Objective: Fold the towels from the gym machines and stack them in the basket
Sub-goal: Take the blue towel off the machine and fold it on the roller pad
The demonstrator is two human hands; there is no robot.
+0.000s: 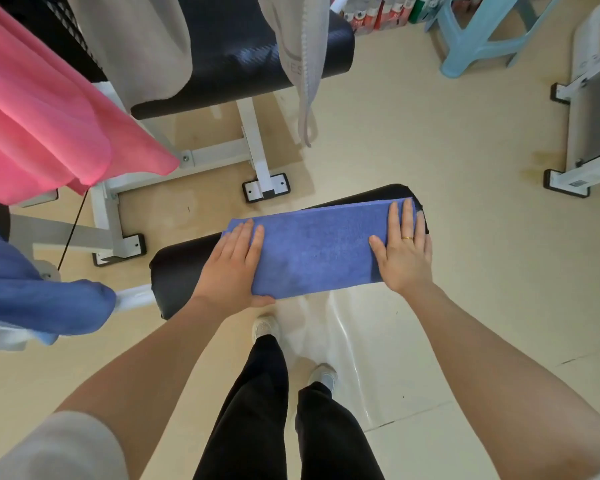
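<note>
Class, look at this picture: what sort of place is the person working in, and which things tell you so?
Probably a small home or private gym: a black padded bench, a white-framed exercise machine with a padded seat, and towels draped over equipment, such as the pink towel.

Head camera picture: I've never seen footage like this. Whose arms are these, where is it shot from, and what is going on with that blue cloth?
There is no machine here. A person wears a camera on the head, so you look down along their own arms and legs to the floor. Both hands lie flat on a folded blue towel, which rests on a black padded bench. The left hand presses one end and the right hand, wearing a ring, presses the other. Neither hand has a grip on it; the fingers are straight. A pink towel and another blue towel hang at the left, and a grey cloth is draped over the machine behind. No basket shows.
</note>
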